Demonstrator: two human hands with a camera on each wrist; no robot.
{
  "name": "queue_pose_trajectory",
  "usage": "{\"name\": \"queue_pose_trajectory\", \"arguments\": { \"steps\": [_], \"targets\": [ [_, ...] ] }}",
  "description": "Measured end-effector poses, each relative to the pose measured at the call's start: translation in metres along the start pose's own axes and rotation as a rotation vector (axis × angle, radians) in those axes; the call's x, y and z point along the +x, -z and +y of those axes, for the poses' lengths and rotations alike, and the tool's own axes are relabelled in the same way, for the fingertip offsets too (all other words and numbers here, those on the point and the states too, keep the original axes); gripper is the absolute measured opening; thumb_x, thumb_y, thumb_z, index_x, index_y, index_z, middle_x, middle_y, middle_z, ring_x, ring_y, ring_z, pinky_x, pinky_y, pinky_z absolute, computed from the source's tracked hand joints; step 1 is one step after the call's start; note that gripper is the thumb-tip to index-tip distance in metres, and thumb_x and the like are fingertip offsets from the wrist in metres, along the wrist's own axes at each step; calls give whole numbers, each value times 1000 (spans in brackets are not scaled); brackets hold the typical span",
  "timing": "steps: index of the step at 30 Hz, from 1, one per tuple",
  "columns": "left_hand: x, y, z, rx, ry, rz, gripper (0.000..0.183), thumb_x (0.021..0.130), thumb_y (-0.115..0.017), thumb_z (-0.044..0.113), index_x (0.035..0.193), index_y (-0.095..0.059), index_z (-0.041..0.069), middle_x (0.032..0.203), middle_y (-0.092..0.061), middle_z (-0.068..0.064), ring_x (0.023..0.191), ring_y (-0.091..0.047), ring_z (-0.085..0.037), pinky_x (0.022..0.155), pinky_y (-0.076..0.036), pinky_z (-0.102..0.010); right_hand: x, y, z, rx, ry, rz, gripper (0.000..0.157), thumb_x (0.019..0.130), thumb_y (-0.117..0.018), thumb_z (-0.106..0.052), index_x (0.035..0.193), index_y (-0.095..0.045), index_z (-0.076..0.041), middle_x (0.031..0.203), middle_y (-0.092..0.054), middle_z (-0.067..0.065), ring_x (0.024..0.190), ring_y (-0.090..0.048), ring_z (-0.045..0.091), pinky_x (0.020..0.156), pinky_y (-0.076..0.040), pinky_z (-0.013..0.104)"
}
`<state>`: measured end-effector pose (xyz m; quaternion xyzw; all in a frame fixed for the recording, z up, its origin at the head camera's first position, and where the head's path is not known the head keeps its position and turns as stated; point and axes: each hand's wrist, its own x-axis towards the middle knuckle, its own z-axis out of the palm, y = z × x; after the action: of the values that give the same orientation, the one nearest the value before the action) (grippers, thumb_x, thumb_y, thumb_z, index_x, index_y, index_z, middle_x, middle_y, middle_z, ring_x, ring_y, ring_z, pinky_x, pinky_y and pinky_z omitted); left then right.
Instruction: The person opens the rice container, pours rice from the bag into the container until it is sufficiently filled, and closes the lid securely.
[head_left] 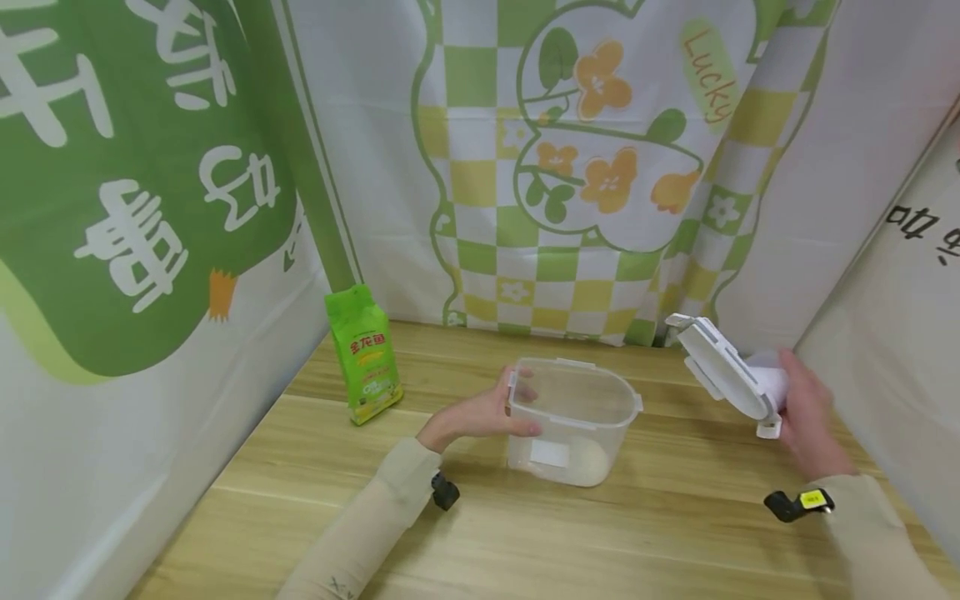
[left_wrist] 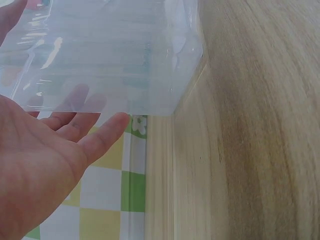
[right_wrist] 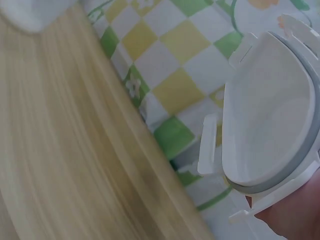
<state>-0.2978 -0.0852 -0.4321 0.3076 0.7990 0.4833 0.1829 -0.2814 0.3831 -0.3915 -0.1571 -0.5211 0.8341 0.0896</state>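
Note:
A clear plastic container [head_left: 573,417] stands on the wooden table, its top uncovered, with a pale mass [head_left: 588,461] at the bottom and a white label on its front. My left hand [head_left: 483,412] holds its left side, thumb in front and fingers behind; the left wrist view shows the fingers spread along the clear wall [left_wrist: 120,65]. Off to the right, raised above the table, my right hand [head_left: 808,417] grips a white lid [head_left: 723,371] with side clips and a grey seal. The lid is tilted, its hollow underside facing the right wrist camera.
A green bag [head_left: 366,354] with Chinese print stands upright at the back left of the table [head_left: 450,533]. Printed cloth hangs behind the table [head_left: 480,192] and along both sides. Each wrist carries a small black device [head_left: 445,492].

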Motion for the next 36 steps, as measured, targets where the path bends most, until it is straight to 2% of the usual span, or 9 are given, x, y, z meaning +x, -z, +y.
{"name": "queue_pose_trajectory", "arguments": {
  "steps": [2,6,10,14,23,26,30,32,36],
  "targets": [
    [0,0,0,-2,0,-2,90,85,-74,47,148,-13,25,143,-42,-9,126,-50,-27,99,-48,-38,2,6,0,-86,12,25,30,89,-72,-38,107,-53,-24,108,-49,-11,94,-50,3,68,-52,17],
    [-1,0,1,3,-1,-7,91,85,-74,46,148,-11,26,144,-41,-9,128,-49,-27,99,-48,-39,5,18,-1,-205,51,86,24,88,-73,-40,97,-58,-23,92,-57,-12,78,-57,1,63,-53,17],
    [-1,0,0,5,-1,-8,90,85,-73,47,147,-12,26,143,-41,-9,128,-49,-27,100,-47,-39,9,28,-3,-231,79,112,19,87,-73,-39,88,-61,-24,86,-58,-13,72,-58,1,60,-52,17],
    [-1,0,1,-3,-1,-6,89,85,-74,46,147,-13,26,143,-41,-9,128,-48,-27,100,-47,-40,13,36,-5,-259,89,145,20,87,-74,-39,89,-60,-24,89,-55,-12,72,-56,0,59,-51,16],
    [0,0,-2,1,-5,-12,89,85,-73,46,147,-13,26,143,-41,-8,129,-48,-26,102,-46,-40,20,43,-1,-312,133,281,25,83,-78,-38,88,-59,-23,84,-54,-13,62,-56,0,52,-48,15],
    [0,0,-2,2,-8,-14,90,85,-73,48,147,-13,24,143,-41,-9,129,-47,-26,102,-45,-41,20,44,3,-446,183,320,25,84,-76,-42,88,-57,-26,83,-53,-17,68,-52,-3,57,-45,11],
    [0,0,-2,4,-14,-18,92,85,-72,49,148,-12,23,144,-41,-11,130,-46,-28,102,-46,-41,20,46,7,-680,229,349,24,86,-69,-49,92,-53,-32,91,-48,-19,83,-44,-3,73,-37,11],
    [0,0,-2,7,-12,-18,92,85,-72,49,148,-11,23,144,-41,-11,130,-47,-28,101,-46,-41,19,46,8,-736,235,348,26,86,-68,-53,94,-51,-34,95,-45,-19,87,-41,-2,79,-34,15],
    [1,0,-2,13,-10,-15,91,85,-72,49,148,-12,23,144,-41,-11,129,-48,-29,100,-47,-41,21,50,10,-782,240,335,29,86,-67,-56,96,-50,-36,99,-43,-19,91,-39,-1,82,-33,19]
  ]
}}
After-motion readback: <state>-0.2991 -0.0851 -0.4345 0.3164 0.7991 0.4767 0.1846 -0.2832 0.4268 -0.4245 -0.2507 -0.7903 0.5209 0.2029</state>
